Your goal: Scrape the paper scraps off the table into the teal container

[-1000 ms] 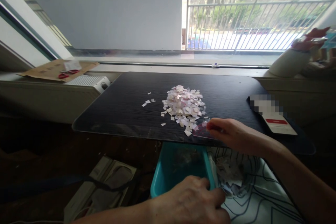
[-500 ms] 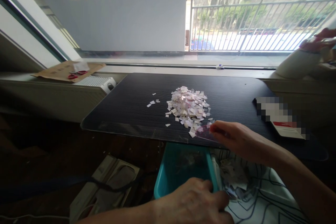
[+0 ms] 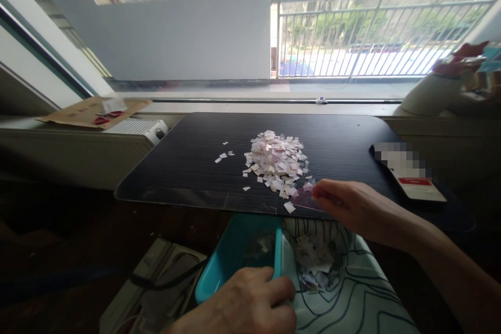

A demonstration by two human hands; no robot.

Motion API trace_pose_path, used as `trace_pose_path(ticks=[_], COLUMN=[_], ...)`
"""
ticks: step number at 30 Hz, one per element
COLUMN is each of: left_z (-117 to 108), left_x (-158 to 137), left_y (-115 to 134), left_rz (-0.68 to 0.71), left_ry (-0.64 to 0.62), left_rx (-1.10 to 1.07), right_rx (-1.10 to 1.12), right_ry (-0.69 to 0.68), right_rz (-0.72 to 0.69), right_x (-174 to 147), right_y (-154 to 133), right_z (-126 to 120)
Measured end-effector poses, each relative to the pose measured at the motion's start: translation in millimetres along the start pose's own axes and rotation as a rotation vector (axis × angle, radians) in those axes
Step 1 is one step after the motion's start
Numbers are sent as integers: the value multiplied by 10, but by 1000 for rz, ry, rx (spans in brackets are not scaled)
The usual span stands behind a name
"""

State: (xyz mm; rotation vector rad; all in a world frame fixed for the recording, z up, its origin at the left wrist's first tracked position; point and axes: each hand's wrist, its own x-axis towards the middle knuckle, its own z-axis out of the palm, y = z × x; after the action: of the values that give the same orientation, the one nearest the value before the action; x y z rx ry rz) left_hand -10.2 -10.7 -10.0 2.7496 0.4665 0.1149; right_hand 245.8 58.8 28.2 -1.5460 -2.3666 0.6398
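A heap of small white and pale pink paper scraps [image 3: 276, 156] lies on the black tabletop [image 3: 336, 141]. My right hand [image 3: 344, 201] is at the heap's near right side, its fingers closed on a see-through pinkish plastic piece [image 3: 304, 199] that rests on the table. Below the front edge, my left hand [image 3: 254, 297] grips the right rim of a teal plastic bin [image 3: 219, 266]. Some scraps are inside the bin, though its bottom is dim. To the bin's right, more paper scraps [image 3: 319, 261] sit on a pale green cloth with dark lines [image 3: 364, 292].
A phone [image 3: 418, 190] lies at the table's right. Several stray scraps [image 3: 223, 155] are left of the heap. Red-handled scissors [image 3: 107, 117] rest on brown paper [image 3: 66, 112] by the window. A pale box [image 3: 144, 282] stands low on the left.
The teal bin and my left hand have shifted left and tilted, uncovering more of the scraps on the cloth. My right hand stays by the heap. The view has turned slightly.
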Motion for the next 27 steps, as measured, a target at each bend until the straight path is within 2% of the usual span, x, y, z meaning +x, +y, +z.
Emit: trace_pose_path(ticks=[3, 6, 11, 17, 19, 24, 27], left_z=[200, 302, 226, 214, 241, 325, 285], left_x=[-56, -53, 31, 37, 24, 36, 63], left_y=[-106, -147, -112, -114, -122, -152, -141], left_rz=[7, -2, -2, 6, 3, 7, 30], left_ry=[88, 81, 8, 28, 42, 88, 77], left_rx=[35, 25, 37, -1, -15, -32, -28], right_rx=[-66, -98, -32, -34, -33, 14, -38], right_ry=[-3, 49, 105, 11, 19, 146, 257], right_rz=[-29, -7, -14, -2, 18, 29, 55], right_x=[-7, -68, -125, -259, -285, -127, -11], right_y=[-13, 28, 56, 12, 13, 144, 280], right_z=[10, -37, -31, -20, -42, 4, 74])
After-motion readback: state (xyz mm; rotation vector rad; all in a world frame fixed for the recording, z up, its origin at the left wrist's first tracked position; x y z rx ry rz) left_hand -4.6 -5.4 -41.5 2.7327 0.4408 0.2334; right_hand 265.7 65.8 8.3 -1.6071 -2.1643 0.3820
